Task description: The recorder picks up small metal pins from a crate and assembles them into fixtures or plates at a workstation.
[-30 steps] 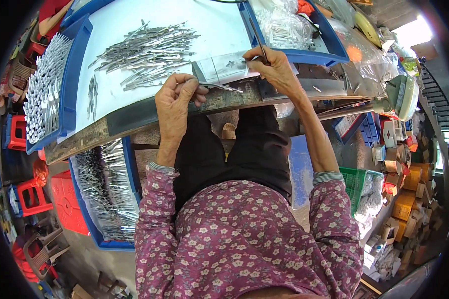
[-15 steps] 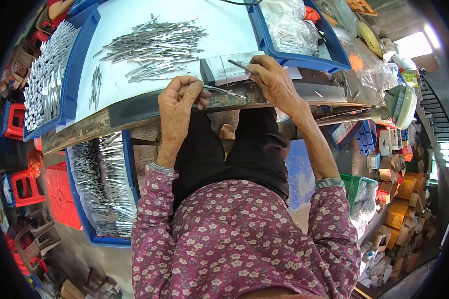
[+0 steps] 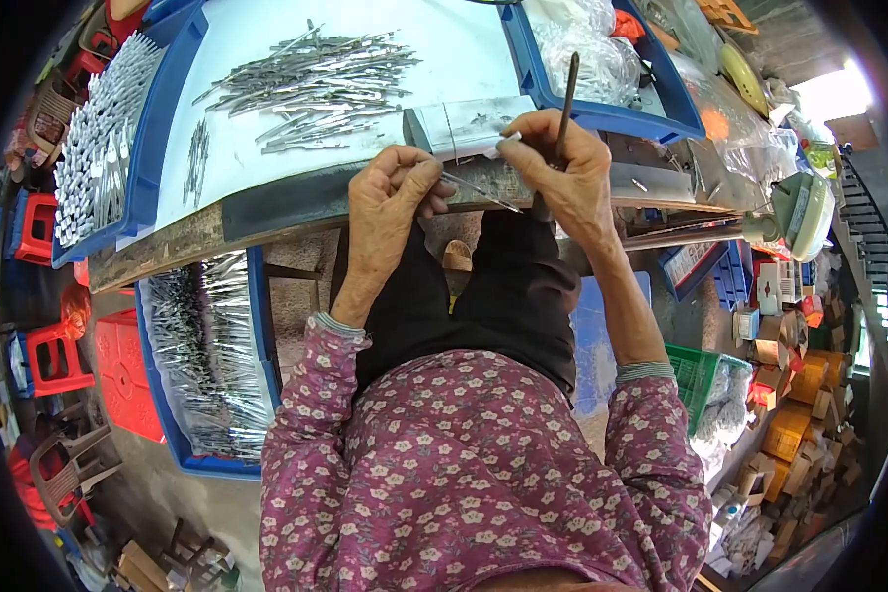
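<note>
The left hand (image 3: 397,197) pinches a slender metal piece (image 3: 481,191) between thumb and curled fingers, its free end pointing to the right and slightly down, at the near edge of the tabletop (image 3: 158,247). The piece is thin, straight and silvery, with a bright shine along its length; its finer detail is too small to make out. The right hand (image 3: 574,178) grips a dark, smooth rod (image 3: 568,89) that stands nearly upright through the fingers, and a small white bit (image 3: 509,139) shows at its thumb and fingertip. Just beyond both hands lies a low, flat-topped block (image 3: 479,125), pale and greyish with a dark end face. The tabletop has a white, smooth covering and a worn, scuffed wooden edge. On it a loose heap of metal pieces (image 3: 316,84), flat, narrow and dull grey with brighter glints, lies crisscrossed, and a smaller bunch (image 3: 197,160) lies lengthwise nearer the left. A blue plastic tray (image 3: 151,168) at the left holds tightly packed, white-ended slender pieces; another blue tray (image 3: 651,120), at the right, holds crinkled clear bags (image 3: 587,59) with white contents.
</note>
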A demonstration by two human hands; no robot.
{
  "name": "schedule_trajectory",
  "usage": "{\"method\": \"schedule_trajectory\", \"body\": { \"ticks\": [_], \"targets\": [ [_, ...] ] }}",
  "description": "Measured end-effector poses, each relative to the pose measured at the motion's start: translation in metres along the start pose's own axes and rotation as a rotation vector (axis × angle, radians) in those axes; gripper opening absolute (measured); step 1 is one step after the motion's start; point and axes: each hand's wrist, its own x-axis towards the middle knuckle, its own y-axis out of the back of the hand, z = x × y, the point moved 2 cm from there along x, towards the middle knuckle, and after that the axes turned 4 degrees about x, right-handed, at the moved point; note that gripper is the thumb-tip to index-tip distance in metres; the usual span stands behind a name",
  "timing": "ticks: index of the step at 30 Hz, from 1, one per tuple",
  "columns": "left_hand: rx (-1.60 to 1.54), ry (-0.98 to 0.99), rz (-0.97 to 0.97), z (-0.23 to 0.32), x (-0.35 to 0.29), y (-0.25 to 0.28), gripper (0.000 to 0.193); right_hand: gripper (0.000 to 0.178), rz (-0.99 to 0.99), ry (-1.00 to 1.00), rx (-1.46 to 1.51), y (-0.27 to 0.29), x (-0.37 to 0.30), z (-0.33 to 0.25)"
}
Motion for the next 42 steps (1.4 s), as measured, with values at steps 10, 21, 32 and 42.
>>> {"method": "schedule_trajectory", "body": {
  "ticks": [10,21,32,42],
  "targets": [
    [-0.080,0.002,-0.053,-0.002,-0.005,-0.003,0.017,0.006,-0.193,0.014,-0.179,-0.016,-0.016,-0.010],
    [-0.144,-0.037,-0.101,0.000,-0.003,-0.001,0.017,0.014,-0.254,0.322,-0.361,-0.014,-0.021,-0.013],
    [-0.211,-0.019,-0.121,-0.001,-0.001,-0.004,0.016,0.029,-0.263,0.432,-0.465,-0.011,-0.026,-0.012],
    [-0.247,0.005,-0.113,-0.004,0.009,-0.003,0.013,0.027,-0.354,0.398,-0.607,-0.009,-0.013,-0.014]
  ]
}}
